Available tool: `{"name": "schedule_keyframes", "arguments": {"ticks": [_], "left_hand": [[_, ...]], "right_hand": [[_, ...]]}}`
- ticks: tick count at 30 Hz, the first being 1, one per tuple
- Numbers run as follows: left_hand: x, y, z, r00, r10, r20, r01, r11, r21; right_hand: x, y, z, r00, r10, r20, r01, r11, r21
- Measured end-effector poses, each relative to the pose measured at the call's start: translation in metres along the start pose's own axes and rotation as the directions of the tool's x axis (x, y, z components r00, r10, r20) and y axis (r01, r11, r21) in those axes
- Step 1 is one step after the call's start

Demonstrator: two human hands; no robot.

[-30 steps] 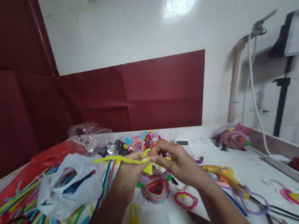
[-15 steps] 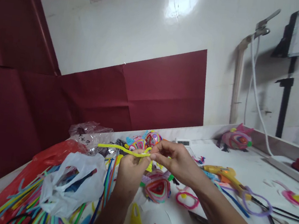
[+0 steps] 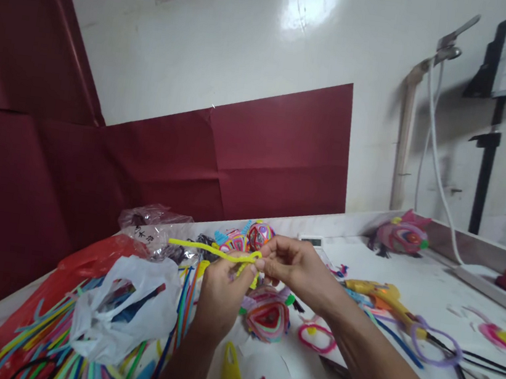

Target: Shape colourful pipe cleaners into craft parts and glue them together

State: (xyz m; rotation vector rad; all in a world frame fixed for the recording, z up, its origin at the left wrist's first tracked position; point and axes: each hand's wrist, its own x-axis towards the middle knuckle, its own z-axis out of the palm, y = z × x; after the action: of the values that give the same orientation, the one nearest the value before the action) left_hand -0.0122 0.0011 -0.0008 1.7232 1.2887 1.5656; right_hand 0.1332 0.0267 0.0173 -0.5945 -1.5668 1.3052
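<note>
A fuzzy yellow stem (image 3: 194, 245) sticks out leftward over the table and curls into a small loop between my two hands. My left hand (image 3: 225, 285) grips it with the thumb and fingers pressed together. On the right side of the loop, my right hand (image 3: 293, 268) pinches the stem between thumb and fingertips, the two hands almost touching. Just below them lies a round multicoloured piece with a red centre (image 3: 270, 316). Behind the hands sit two more colourful round pieces, one of them patterned in red and purple (image 3: 260, 235).
Bundled coloured stems (image 3: 47, 336) and a white plastic bag (image 3: 125, 309) lie at left. A yellow glue gun (image 3: 375, 289), a purple ring (image 3: 433, 356) and black cables are at right. A pink ring (image 3: 317, 338) and yellow piece (image 3: 233, 368) lie nearer.
The stem's loop at my fingertips shows more clearly and sits slightly higher. My hands have shifted only a little, both still on the stem.
</note>
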Motion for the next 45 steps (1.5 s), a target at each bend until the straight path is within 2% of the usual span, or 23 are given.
{"name": "schedule_keyframes", "arguments": {"ticks": [8,16,24,30,34,45], "left_hand": [[-0.003,0.01,0.002,0.991,-0.124,0.039,0.13,0.969,-0.209],[-0.002,0.01,0.004,0.992,-0.125,-0.034,0.11,0.951,-0.289],[-0.002,0.007,0.006,0.987,-0.104,-0.126,0.069,0.963,-0.259],[-0.003,0.009,0.007,0.979,-0.085,-0.183,0.036,0.966,-0.254],[-0.003,0.01,0.008,0.975,-0.07,-0.212,0.021,0.974,-0.227],[-0.003,0.004,0.008,0.977,-0.043,-0.209,0.005,0.984,-0.179]], "right_hand": [[0.001,0.004,-0.004,1.0,-0.007,-0.024,0.009,0.998,0.057],[0.001,0.003,-0.001,1.0,0.001,-0.02,0.0,0.998,0.06],[0.002,0.006,-0.004,0.997,0.048,0.056,-0.056,0.987,0.153],[0.002,0.011,-0.004,0.993,0.087,0.079,-0.096,0.989,0.113],[0.003,0.011,-0.001,0.993,0.093,0.068,-0.1,0.99,0.101],[-0.001,0.001,0.006,0.998,0.061,-0.009,-0.06,0.997,0.043]]}}
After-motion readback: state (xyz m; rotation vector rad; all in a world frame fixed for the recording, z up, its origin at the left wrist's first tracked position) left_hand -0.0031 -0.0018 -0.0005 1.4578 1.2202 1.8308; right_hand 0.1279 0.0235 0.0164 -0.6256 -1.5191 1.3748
